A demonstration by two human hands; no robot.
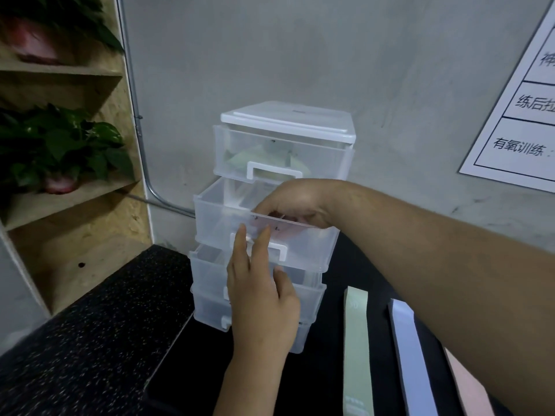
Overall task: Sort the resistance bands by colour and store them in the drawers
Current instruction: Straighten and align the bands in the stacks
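A clear plastic drawer tower (288, 121) with a white lid stands on a dark surface against the wall. Its second drawer (216, 217) is pulled out. My right hand (294, 202) reaches into it from above, fingers curled round a pink band (285, 232) that shows faintly through the drawer front. The straight fingers of my left hand (261, 301) touch that drawer's white handle. A pale green band (243, 160) lies in the closed top drawer. On the surface to the right lie a green band (356, 340), a light blue band (408, 355) and a pink band (468, 388).
A wooden shelf unit (75, 205) with potted plants (60, 151) stands at the left. A speckled black mat (105, 325) covers the surface in front of it. A white printed notice (522, 115) hangs on the grey wall at the right.
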